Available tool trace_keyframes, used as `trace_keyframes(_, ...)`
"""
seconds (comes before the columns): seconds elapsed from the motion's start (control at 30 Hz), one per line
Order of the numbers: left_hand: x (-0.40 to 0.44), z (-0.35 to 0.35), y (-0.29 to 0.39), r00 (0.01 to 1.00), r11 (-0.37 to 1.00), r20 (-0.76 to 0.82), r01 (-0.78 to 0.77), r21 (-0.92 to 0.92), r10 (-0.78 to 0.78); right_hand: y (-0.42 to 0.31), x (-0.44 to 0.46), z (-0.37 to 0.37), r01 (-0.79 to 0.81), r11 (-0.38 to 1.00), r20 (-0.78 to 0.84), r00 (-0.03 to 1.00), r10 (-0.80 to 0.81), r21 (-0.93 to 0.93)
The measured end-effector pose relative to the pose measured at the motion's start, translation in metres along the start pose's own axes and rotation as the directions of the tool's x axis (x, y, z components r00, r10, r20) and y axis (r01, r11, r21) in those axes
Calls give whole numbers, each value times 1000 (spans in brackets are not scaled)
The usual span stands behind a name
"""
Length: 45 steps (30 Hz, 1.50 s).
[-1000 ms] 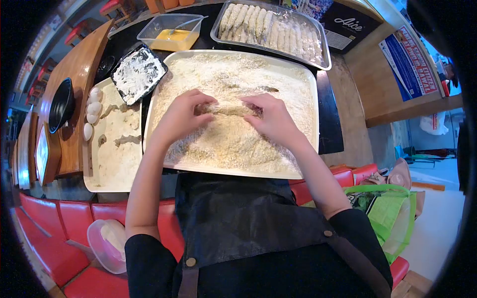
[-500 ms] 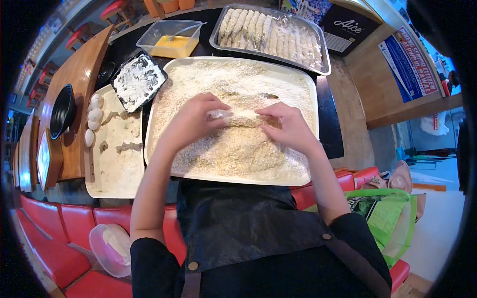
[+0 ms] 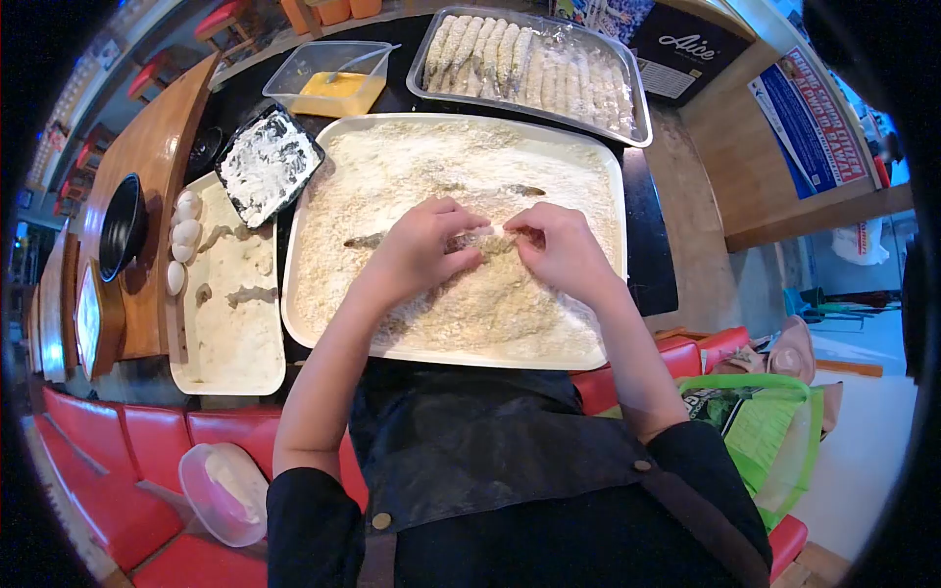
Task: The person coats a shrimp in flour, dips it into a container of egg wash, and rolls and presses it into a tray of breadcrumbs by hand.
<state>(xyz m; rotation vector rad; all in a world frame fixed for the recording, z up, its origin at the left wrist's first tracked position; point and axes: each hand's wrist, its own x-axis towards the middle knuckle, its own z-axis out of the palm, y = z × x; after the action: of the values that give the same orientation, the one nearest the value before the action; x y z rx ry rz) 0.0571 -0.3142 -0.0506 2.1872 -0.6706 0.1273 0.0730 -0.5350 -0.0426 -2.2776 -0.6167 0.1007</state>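
A large cream tray [image 3: 299, 323] holds a thick layer of pale crumbs. My left hand [image 3: 434, 250] is over its middle, fingers curled round something coated in crumbs, mostly hidden by the fingers. My right hand [image 3: 564, 250] is just to the right, thumb and fingertips pinching the right part of the same crumbed piece [image 3: 500, 242]. A shrimp [image 3: 365, 240] lies partly covered in crumbs left of my left hand, its dark tail showing. Another shrimp [image 3: 526, 190] lies in the crumbs above my right hand.
A metal tray [image 3: 642, 127] of crumbed shrimps stands at the back. To the left are a tub of yellow liquid [image 3: 338, 88], a black dish of white powder [image 3: 267, 167], eggs [image 3: 183, 232] and a smaller tray with shrimps [image 3: 230, 382]. A black bowl [image 3: 122, 225] sits farther left.
My hands have moved closer together and slightly right, still at the crumbed piece. The shrimp at the left of the crumbs has come into view. The trays have shifted slightly in view.
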Motion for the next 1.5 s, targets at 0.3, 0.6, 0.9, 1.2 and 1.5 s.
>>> trace_keyframes(0.3,1,-2,8,982,979,9,187,-79,-187,-15,-2,19,59,977,-118,992,-36,204)
trace_keyframes(0.6,7,12,-2,992,992,10,-124,-6,124,-1,-8,12,128,967,-264,962,-67,222)
trace_keyframes(0.9,8,10,-3,994,989,84,-80,126,70,-3,-10,18,21,987,-185,983,10,162)
trace_keyframes(1.2,5,16,-5,993,994,48,110,5,-110,-1,-8,27,-37,994,-104,993,47,99)
trace_keyframes(1.5,-7,-28,12,992,994,66,101,45,-104,-10,-22,0,52,998,-210,977,-46,25)
